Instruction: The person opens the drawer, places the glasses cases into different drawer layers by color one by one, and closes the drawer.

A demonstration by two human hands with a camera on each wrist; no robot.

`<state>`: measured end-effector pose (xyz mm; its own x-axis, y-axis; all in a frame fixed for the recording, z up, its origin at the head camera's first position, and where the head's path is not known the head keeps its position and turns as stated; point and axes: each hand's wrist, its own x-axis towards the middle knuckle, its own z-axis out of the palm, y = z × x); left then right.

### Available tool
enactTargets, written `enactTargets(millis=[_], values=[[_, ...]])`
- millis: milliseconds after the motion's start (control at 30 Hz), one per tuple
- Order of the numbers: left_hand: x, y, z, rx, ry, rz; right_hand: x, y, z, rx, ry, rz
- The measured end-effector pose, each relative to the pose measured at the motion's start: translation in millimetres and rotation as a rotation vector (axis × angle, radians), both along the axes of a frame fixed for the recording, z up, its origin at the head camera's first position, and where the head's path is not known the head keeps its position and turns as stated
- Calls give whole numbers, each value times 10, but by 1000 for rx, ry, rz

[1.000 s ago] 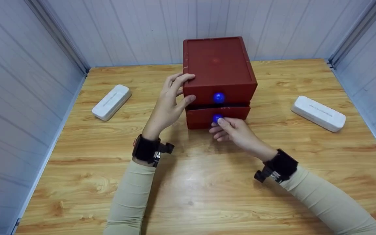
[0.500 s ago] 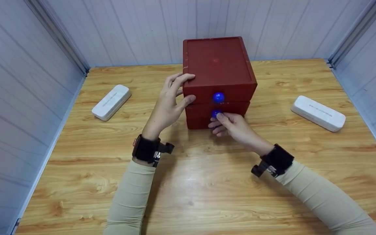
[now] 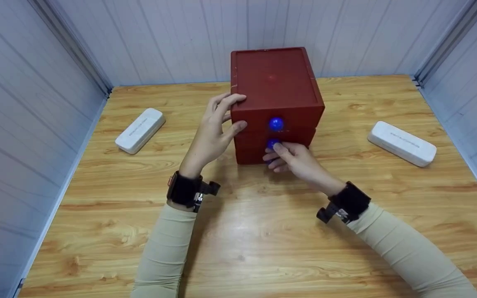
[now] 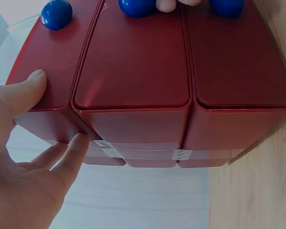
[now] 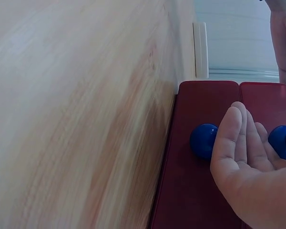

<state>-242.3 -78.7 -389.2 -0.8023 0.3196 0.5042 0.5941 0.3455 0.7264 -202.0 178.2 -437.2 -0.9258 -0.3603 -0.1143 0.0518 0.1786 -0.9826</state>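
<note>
A dark red three-drawer cabinet (image 3: pixel 275 82) with round blue knobs stands at the back of the table in the head view. Its drawer fronts look flush. My left hand (image 3: pixel 211 134) holds its left front edge, thumb on the top drawer's front, other fingers along the side and top edge. At the middle drawer's knob (image 3: pixel 272 143), my right hand (image 3: pixel 300 161) pinches with thumb and forefinger; the other fingers hang below. The top knob (image 3: pixel 276 123) is untouched. In the right wrist view the bottom knob (image 5: pixel 203 141) sits beside my lower fingers.
One white oblong case (image 3: pixel 140 130) lies on the wooden table (image 3: pixel 238 248) to the left, another white case (image 3: pixel 402 143) to the right. Pale panel walls (image 3: pixel 172 41) border the table behind and at both sides.
The middle drawer, slightly pulled out a second ago, has slid in level with the others, my right hand moving forward with its knob. My left hand has kept its place on the cabinet.
</note>
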Motion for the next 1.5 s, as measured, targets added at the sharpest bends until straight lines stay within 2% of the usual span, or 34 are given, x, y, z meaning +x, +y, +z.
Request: enactTargets(millis=[400, 633, 767, 1067, 1233, 1500], values=[[-2, 2, -19, 3, 4, -10, 36, 120, -15, 17, -66, 11], [-38, -6, -36, 59, -83, -22, 64, 240, -34, 70, -16, -7], [-80, -7, -98, 69, -158, -47, 64, 310, -62, 86, -8, -23], [-139, 13, -225, 55, -261, -67, 85, 431, -105, 71, -49, -74], [-152, 61, -261, 52, -276, -59, 103, 485, -109, 98, -85, -97], [-153, 76, -279, 65, -265, -41, 100, 502, -178, 70, -157, -60]])
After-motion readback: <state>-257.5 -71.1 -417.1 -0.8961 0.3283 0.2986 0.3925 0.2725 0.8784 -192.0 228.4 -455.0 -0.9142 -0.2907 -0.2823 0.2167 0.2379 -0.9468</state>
